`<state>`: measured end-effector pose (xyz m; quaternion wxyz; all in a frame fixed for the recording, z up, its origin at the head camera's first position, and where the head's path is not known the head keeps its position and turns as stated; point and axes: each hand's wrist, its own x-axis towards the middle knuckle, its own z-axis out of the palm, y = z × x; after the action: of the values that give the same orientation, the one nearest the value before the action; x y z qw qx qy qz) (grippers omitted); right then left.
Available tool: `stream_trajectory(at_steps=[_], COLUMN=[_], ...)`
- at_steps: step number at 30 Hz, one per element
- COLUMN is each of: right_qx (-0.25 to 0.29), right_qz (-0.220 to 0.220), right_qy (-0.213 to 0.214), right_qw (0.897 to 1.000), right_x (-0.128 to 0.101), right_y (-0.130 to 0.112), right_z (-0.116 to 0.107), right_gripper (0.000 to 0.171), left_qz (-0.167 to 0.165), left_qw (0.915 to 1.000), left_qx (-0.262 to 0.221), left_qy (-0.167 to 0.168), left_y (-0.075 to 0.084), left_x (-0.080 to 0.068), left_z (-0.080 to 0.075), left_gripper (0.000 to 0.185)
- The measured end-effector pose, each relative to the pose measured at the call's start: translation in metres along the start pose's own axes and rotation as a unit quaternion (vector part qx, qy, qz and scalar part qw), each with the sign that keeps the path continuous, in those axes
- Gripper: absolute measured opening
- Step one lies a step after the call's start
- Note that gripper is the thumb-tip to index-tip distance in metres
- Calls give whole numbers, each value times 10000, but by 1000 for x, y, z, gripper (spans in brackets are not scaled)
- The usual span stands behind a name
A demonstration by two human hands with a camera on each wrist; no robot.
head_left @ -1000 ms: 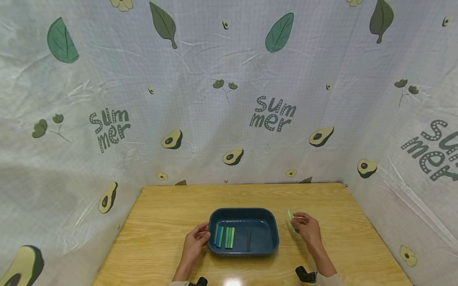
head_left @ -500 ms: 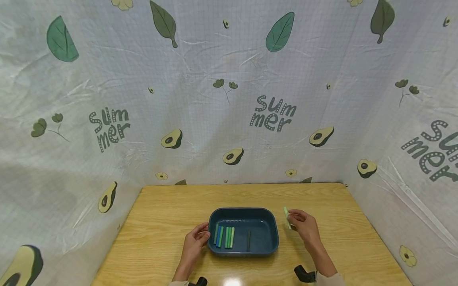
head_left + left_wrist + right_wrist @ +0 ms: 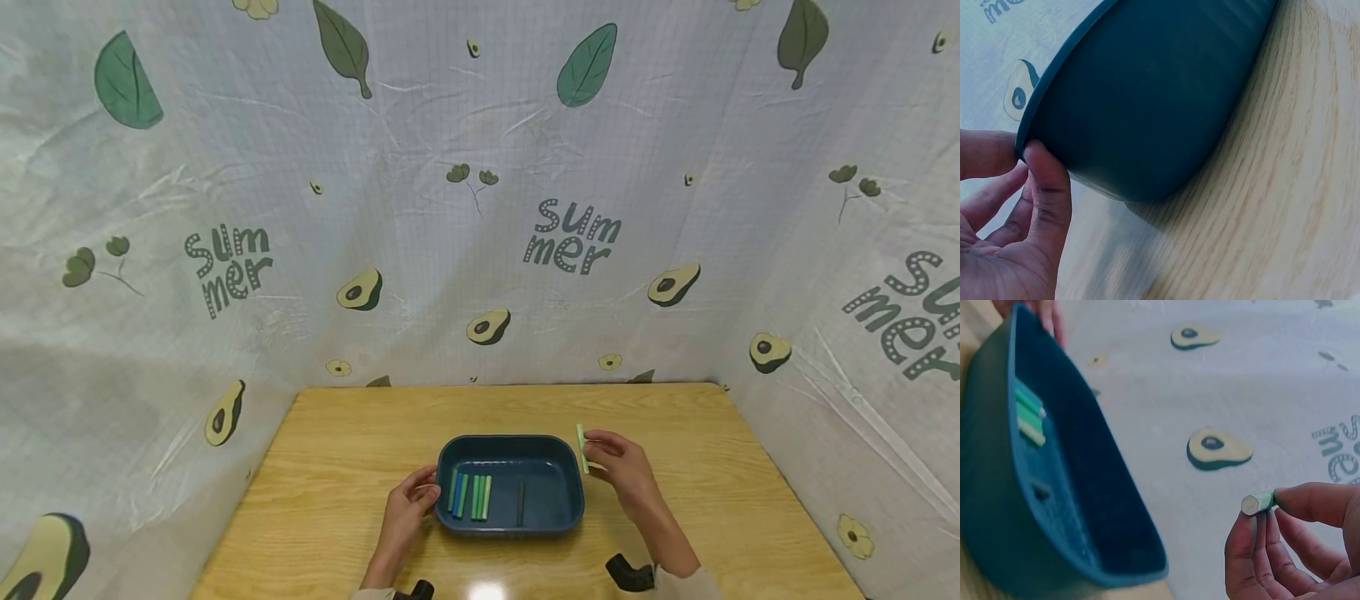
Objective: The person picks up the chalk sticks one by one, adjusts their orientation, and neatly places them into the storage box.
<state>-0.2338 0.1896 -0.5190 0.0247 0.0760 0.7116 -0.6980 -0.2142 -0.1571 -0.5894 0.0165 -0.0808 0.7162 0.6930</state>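
Observation:
A dark blue tray point(image 3: 510, 533) with rounded corners sits on the wooden table. At its left end my left hand point(image 3: 405, 517) pinches the rim between thumb and index finger; the left wrist view shows the thumb point(image 3: 1047, 187) against the outer wall. My right hand point(image 3: 626, 471) holds a light green crayon point(image 3: 582, 448) by thumb and fingertips, raised just beyond the tray's right rim. One round, pale end of this crayon point(image 3: 1255, 503) faces the right wrist camera. In the tray's left part several blue and green crayons point(image 3: 477, 498) lie side by side.
A single dark stick point(image 3: 521, 504) lies apart in the tray, right of centre. The wooden table point(image 3: 345, 425) extends around the tray. Behind it and at the sides hangs a white sheet point(image 3: 420, 233) printed with avocados and leaves.
My right hand has moved left and slightly away from me with the light green crayon, coming up to the tray's right rim. The left hand and the tray have stayed in place.

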Motion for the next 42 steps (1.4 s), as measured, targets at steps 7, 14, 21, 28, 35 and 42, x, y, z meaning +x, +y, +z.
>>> stream_trajectory(at_steps=[7, 14, 21, 28, 35, 42], right_qx=[364, 447, 342, 354, 177, -175], right_qz=[102, 126, 151, 235, 404, 589], right_qy=[-371, -602, -927, -1114, -1296, -1383], right_qw=[9986, 9971, 9950, 9929, 9906, 9885], right_x=[-2, -4, 1, 6, 9, 12], right_y=[-6, -7, 2, 16, 26, 34], right_z=[19, 41, 57, 72, 82, 88], right_gripper=[37, 37, 39, 37, 39, 37], left_qz=[29, 48, 17, 53, 28, 55], left_qw=[10000, 10000, 10000, 9999, 9999, 9999], left_qx=[-35, -47, -16, -58, -56, -62], left_qy=[-58, -70, -61, -91, -79, -85], left_y=[-1, -2, -1, 0, -1, -1], left_x=[-1, -1, 0, -2, -1, -2], left_z=[0, 0, 0, -1, -1, 0], left_gripper=[41, 41, 41, 42, 42, 42])
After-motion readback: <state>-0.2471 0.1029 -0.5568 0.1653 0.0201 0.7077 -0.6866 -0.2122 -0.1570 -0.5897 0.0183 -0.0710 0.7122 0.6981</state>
